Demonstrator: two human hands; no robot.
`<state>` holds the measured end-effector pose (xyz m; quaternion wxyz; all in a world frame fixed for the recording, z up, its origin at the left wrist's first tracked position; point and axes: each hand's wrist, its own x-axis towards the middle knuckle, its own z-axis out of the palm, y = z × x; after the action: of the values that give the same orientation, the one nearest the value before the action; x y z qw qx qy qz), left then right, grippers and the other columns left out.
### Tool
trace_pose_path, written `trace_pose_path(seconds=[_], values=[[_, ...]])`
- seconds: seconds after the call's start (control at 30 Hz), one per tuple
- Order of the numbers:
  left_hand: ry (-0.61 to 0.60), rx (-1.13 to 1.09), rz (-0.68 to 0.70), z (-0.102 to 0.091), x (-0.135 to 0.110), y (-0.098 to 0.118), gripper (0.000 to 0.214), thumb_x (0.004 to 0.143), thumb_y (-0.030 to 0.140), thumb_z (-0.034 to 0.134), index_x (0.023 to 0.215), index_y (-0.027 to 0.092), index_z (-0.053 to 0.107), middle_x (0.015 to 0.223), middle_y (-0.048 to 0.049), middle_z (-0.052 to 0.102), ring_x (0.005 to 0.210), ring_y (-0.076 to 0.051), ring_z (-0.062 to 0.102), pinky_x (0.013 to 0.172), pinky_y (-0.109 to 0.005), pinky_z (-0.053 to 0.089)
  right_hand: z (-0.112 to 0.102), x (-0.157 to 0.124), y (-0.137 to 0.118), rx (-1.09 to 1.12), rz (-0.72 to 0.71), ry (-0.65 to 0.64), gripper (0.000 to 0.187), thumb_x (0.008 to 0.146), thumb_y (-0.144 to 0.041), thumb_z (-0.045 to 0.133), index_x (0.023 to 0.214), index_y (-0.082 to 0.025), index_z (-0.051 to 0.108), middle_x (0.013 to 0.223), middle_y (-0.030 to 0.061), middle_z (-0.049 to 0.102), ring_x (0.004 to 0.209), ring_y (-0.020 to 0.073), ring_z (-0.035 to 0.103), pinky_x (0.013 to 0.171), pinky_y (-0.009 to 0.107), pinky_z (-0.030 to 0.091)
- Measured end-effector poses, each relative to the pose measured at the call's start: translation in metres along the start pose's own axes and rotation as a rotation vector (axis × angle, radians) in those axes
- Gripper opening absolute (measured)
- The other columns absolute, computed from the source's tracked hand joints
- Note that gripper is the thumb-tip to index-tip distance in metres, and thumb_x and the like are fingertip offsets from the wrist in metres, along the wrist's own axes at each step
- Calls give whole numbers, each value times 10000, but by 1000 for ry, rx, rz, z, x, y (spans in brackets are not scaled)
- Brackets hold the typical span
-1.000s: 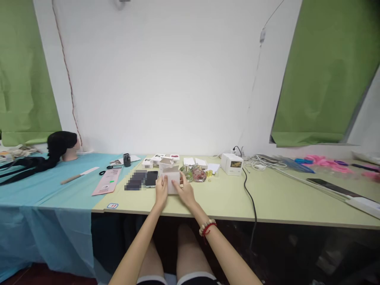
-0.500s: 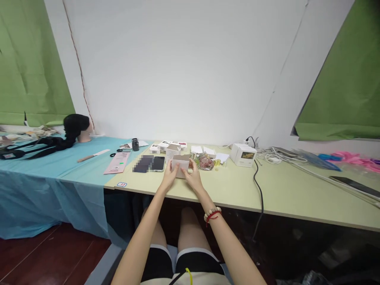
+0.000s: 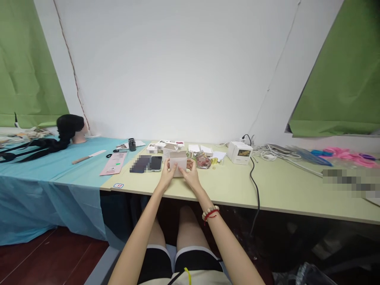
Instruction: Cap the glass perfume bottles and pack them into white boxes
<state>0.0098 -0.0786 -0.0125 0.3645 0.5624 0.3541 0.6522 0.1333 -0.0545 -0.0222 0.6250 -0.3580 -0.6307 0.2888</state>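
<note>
Between my two hands stands a white cardboard box [image 3: 178, 161], its top flaps up and its grey inner side showing. My left hand [image 3: 168, 172] grips the box's left side, thumb on the near face. On the right side my right hand [image 3: 190, 172] holds it the same way, fingers around the edge. The box's underside is hidden, so I cannot tell if it touches the table. Just behind it is another white box with raised flaps [image 3: 170, 147]. Left of my left hand lies a smartphone [image 3: 156, 163]; right of my right hand sits a clear round container with pinkish contents [image 3: 203, 160].
Several small white boxes [image 3: 152, 149] stand at the back. A larger white box [image 3: 239, 153] and a black cable [image 3: 252, 178] are to the right. A knife [image 3: 88, 157], pink sheet [image 3: 113, 164] and dark jar [image 3: 132, 144] lie left, near a mannequin head [image 3: 78, 134].
The camera view has shifted slightly, so the scene sits a little further left. Both hands keep hold of the box, which now faces me a bit more upright.
</note>
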Motion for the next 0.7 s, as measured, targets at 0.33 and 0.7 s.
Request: trace_pose_path(seconds=[0.33, 0.7], values=[[24, 4, 71, -4, 1, 0, 561, 787, 501, 522, 1259, 217, 414, 1240, -117, 517, 1145, -213, 496, 941, -333, 412, 0, -2, 0, -120, 48, -96, 511, 692, -478, 634, 1094, -184, 520, 1000, 99, 629, 905, 218, 594, 816, 385, 475], [-19, -45, 28, -1, 1, 4, 517, 791, 500, 521, 1205, 199, 445, 1246, -108, 515, 1145, -203, 491, 955, -321, 402, 2, -3, -13, 29, 25, -123, 489, 654, -438, 675, 1019, -159, 509, 1002, 117, 623, 879, 203, 608, 760, 332, 502]])
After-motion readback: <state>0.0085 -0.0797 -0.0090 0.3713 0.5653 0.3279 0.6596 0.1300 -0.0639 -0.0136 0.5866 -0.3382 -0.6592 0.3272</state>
